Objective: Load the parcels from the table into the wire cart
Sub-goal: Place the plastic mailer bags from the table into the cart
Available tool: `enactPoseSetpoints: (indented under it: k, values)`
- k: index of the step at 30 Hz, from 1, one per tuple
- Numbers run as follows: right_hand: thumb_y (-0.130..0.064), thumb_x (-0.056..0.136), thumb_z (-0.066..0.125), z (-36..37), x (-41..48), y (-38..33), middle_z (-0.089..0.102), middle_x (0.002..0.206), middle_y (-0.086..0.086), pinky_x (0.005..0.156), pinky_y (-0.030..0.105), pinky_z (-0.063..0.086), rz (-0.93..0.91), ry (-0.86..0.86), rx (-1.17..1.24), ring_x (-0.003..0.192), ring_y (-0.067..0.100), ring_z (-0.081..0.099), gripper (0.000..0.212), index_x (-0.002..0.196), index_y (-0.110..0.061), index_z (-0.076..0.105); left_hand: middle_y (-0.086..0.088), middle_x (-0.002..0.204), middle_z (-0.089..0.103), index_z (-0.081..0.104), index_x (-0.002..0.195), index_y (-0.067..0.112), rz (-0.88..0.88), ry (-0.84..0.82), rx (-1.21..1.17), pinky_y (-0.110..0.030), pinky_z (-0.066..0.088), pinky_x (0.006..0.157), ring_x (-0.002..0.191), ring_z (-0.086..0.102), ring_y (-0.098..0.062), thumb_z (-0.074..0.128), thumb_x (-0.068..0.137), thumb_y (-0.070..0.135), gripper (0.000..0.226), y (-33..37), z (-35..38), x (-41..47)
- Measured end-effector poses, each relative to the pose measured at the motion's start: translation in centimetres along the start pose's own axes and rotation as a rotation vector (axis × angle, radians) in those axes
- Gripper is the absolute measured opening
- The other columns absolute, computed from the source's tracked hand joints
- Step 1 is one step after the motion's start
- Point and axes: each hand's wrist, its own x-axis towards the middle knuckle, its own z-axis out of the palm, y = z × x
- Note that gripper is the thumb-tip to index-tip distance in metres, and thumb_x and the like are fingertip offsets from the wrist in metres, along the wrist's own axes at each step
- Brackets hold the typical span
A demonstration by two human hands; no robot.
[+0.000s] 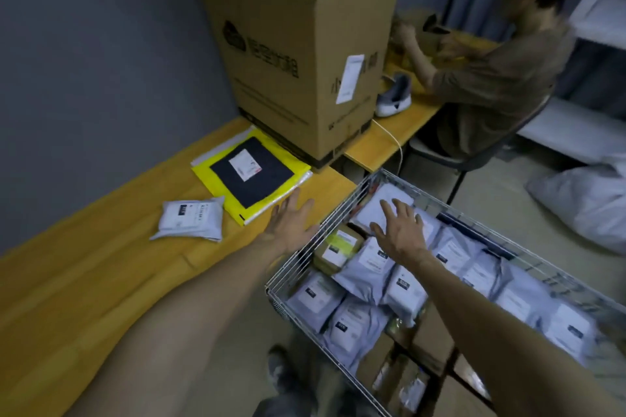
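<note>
A wire cart (306,256) stands at the right of a wooden table (84,264), filled with several grey mailer bags and a small brown box (337,249). My right hand (399,227) is spread flat over a grey parcel (379,206) at the cart's far end, fingers straight. My left hand (293,222) hovers open above the table's edge, just short of a stack of flat parcels: a black one (252,173) lying on a yellow one (271,200). A small grey mailer bag (193,218) lies alone on the table to the left.
A tall cardboard box (305,54) stands on the table's far end with more boxes on top. A seated person (491,78) works at the desk behind it. White sacks (586,203) lie on the floor at right. My shoes (281,372) show below.
</note>
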Motion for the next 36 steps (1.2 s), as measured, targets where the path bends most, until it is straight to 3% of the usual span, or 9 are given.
enactPoseSetpoints:
  k: [8, 15, 26, 36]
  values:
    - [-0.049, 0.1, 0.039, -2.7, 0.8, -11.8, 0.018, 0.161, 0.007, 0.118, 0.054, 0.016, -0.257, 0.027, -0.027, 0.148, 0.027, 0.016, 0.065, 0.155, -0.021, 0.017, -0.004, 0.165, -0.008, 0.02, 0.157, 0.024, -0.165, 0.161, -0.063, -0.051, 0.017, 0.12, 0.15, 0.009, -0.031, 0.042, 0.1, 0.054, 0.068, -8.8, -4.8, -6.6]
    - [-0.051, 0.101, 0.037, -2.5, 1.3, -21.4, 0.014, 0.163, 0.007, 0.117, 0.051, 0.023, -0.275, 0.034, -0.073, 0.148, 0.028, 0.015, 0.067, 0.156, -0.021, 0.014, -0.006, 0.165, 0.001, 0.024, 0.155, 0.024, -0.218, 0.254, -0.055, -0.053, 0.014, 0.119, 0.15, 0.007, -0.026, 0.047, 0.097, 0.052, 0.068, -17.5, -6.5, -10.4]
    - [-0.05, 0.101, 0.038, -0.2, 2.8, -34.6, 0.013, 0.163, 0.006, 0.117, 0.053, 0.022, -0.399, 0.021, -0.12, 0.148, 0.026, 0.014, 0.065, 0.156, -0.022, 0.016, -0.009, 0.164, -0.001, 0.023, 0.155, 0.022, -0.379, 0.261, -0.099, -0.052, 0.015, 0.12, 0.151, 0.005, -0.026, 0.045, 0.097, 0.055, 0.07, -31.1, -8.2, -16.5]
    - [-0.048, 0.102, 0.038, 3.8, 7.7, -42.1, 0.011, 0.162, 0.006, 0.116, 0.054, 0.021, -0.554, -0.069, -0.171, 0.148, 0.027, 0.014, 0.066, 0.156, -0.02, 0.014, -0.004, 0.164, -0.006, 0.02, 0.156, 0.024, -0.522, 0.189, -0.146, -0.053, 0.011, 0.121, 0.151, 0.0, -0.025, 0.043, 0.098, 0.056, 0.07, -37.9, -6.9, -17.0]
